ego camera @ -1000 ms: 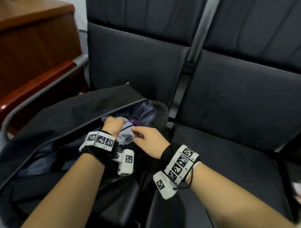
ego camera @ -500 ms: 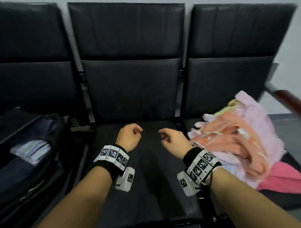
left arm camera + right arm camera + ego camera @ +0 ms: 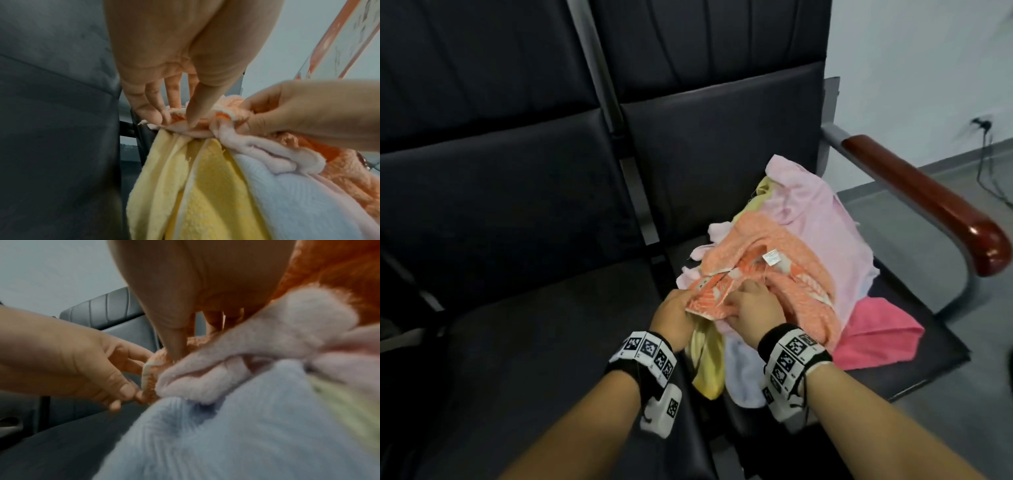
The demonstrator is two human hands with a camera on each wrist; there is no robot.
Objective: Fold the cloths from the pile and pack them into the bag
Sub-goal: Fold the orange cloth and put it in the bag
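A pile of cloths (image 3: 822,219) lies on the right-hand black seat: pink, yellow, pale blue, hot pink, with an orange patterned cloth (image 3: 767,263) on top. My left hand (image 3: 674,317) pinches the near edge of the orange cloth (image 3: 205,128) between thumb and fingers. Right beside it, my right hand (image 3: 750,308) pinches the same edge (image 3: 152,368). A yellow cloth (image 3: 185,186) and a pale blue cloth (image 3: 226,434) hang under the hands. The bag is out of view.
The black seat (image 3: 524,342) in the middle lies to the left of the pile. A wooden armrest (image 3: 928,202) on a grey metal frame bounds the pile's seat on the right. Grey floor and a white wall with a cable lie beyond.
My view swung right from the bag to the pile. Both hands left the bag, crossed the middle seat holding nothing, and now pinch the orange cloth's edge.
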